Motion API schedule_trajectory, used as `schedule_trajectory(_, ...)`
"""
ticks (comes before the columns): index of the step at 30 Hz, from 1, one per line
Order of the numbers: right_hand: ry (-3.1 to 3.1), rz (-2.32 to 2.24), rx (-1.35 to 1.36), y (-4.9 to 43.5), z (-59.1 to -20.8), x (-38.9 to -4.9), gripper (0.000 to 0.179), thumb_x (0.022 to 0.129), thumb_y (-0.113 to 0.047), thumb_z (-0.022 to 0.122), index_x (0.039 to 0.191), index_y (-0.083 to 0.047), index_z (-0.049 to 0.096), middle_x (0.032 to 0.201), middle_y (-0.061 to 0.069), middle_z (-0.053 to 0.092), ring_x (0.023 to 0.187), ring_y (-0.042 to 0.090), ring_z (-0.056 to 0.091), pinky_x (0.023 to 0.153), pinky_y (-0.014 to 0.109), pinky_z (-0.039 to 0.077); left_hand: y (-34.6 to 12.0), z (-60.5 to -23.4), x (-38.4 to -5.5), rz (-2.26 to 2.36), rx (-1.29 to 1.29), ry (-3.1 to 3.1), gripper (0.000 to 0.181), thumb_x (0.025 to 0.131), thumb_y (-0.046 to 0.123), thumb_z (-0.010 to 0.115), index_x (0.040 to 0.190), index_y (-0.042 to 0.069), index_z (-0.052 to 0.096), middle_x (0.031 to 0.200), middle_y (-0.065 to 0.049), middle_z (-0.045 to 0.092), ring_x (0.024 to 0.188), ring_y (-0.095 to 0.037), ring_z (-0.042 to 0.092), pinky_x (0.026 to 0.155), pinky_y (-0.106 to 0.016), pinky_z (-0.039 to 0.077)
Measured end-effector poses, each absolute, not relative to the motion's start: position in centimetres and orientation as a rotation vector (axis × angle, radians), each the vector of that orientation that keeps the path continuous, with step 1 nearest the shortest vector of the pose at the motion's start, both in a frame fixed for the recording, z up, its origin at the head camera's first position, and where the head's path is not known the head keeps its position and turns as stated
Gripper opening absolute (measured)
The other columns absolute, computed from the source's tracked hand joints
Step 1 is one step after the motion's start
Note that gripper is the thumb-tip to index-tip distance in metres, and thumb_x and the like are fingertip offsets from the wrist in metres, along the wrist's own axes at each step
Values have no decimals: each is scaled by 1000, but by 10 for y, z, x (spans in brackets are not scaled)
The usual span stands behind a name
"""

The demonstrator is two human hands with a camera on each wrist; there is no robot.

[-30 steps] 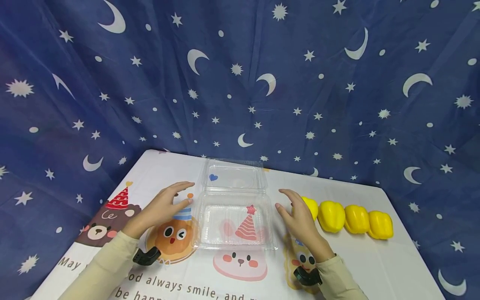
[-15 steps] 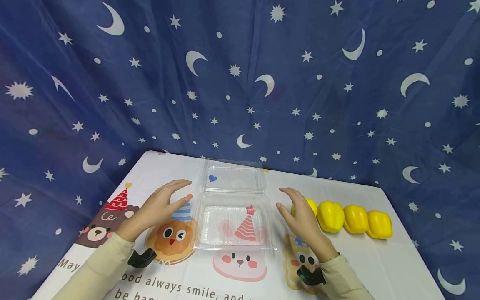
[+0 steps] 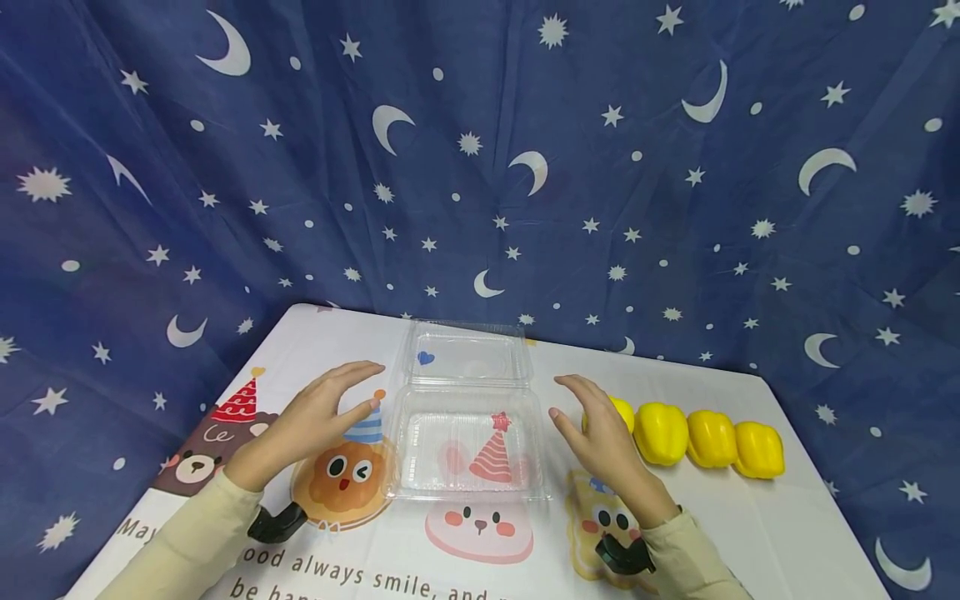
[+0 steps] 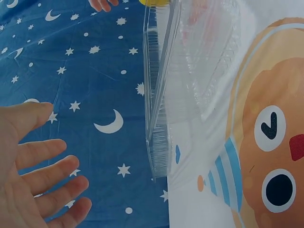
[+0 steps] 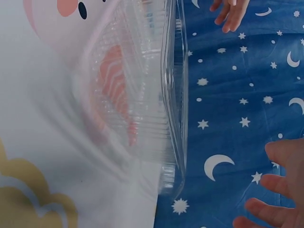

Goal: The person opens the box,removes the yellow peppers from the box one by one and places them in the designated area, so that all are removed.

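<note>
A clear plastic clamshell container (image 3: 472, 446) lies in the middle of the table, its lid (image 3: 468, 354) folded back toward the curtain. To its left, my left hand (image 3: 315, 412) hovers with fingers loosely extended and nothing in its grasp. On the other side my right hand (image 3: 603, 437) is held the same way, thumb and fingers apart. Just beyond the right hand, a row of several yellow bell peppers (image 3: 662, 433) stretches to the right; the hand partly hides the nearest one. The left wrist view shows the container (image 4: 161, 85) apart from the spread fingers (image 4: 52, 173).
A white tablecloth (image 3: 750, 533) with cartoon prints and lettering covers the table. Behind it hangs a dark blue curtain (image 3: 450, 167) with moons and stars. Each wrist carries a black camera mount, such as the left mount (image 3: 277, 523).
My left hand has drawn slightly left, away from the container. My right hand has barely shifted. The container and peppers stay where they were.
</note>
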State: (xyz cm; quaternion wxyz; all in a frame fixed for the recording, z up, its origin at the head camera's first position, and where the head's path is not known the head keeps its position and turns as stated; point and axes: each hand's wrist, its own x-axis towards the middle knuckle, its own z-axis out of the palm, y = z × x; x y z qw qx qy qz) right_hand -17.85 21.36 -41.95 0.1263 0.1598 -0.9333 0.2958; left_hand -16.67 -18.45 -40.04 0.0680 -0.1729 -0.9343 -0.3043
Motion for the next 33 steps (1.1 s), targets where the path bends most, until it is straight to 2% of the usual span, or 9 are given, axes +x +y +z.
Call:
schedule_trajectory(22,-2712,768,514,205,-417,-164,54,90,-25,76,139,-12,59,145,14,57,134,38,55,110,59,46,-176,-399,-154,-742,-684,-2772,54,94,25,72,142,7,57,148,-15,56,137,-39,53,111,-61,43)
schedule_trajectory(33,-2713,727,589,202,-417,-159,62,91,-30,76,147,-16,53,152,15,51,139,39,49,110,62,44,-169,-396,-147,-679,-773,-2771,56,95,30,70,145,12,55,149,-14,55,138,-40,50,109,-67,42)
